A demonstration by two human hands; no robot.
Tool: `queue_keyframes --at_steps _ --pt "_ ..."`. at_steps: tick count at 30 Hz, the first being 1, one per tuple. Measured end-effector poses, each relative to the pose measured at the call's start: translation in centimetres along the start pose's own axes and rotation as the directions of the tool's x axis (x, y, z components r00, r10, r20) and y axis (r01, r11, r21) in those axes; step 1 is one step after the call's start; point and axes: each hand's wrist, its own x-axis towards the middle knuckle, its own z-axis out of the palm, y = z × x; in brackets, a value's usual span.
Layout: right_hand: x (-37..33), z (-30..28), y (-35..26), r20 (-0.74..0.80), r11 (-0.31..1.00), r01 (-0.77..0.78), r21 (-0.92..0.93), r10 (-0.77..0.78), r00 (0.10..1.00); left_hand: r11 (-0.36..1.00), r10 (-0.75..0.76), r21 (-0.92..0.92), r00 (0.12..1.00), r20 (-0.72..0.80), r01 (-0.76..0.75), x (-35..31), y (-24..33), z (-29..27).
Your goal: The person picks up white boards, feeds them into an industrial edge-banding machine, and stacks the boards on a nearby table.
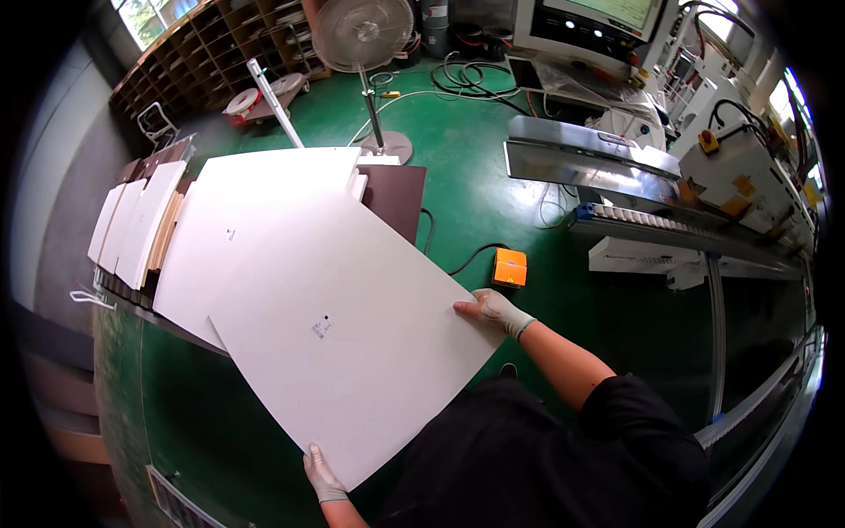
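Note:
A large white panel [378, 370] with a small printed label lies tilted in front of me, its far part over another white panel [264, 189] on the stack. My left hand [322, 475], in a pale glove with bare fingertips, grips its near left corner, thumb on top. At the right corner my right hand [493, 311], gloved the same way, holds the edge with the thumb on the upper face. The other fingers of both hands are partly hidden under the panel.
Narrower white boards [145, 224] stand stacked at the left. An orange foot pedal box [510, 267] with a cable sits on the green floor. Right of me runs a machine with a metal rail [598, 167]. A pedestal fan [363, 35] and a monitor [590, 22] are farther back.

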Motion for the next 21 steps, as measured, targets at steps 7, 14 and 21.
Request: queue_keyframes --at_steps 7,14,21 --pt "-9.3 -2.9 5.3 -0.283 0.996 -0.087 -0.022 0.078 0.956 0.965 0.148 0.204 0.983 0.106 -0.167 2.7 1.2 5.2" --pt "-22.2 -5.9 9.4 -0.550 0.983 -0.110 0.148 0.174 0.817 0.814 0.275 0.428 0.909 0.312 -0.393 4.2 0.1 13.7" --pt "-25.6 -8.7 17.3 -0.644 0.956 -0.190 0.224 0.291 0.708 0.690 0.196 0.498 0.798 0.570 -0.525 4.9 0.5 22.7"
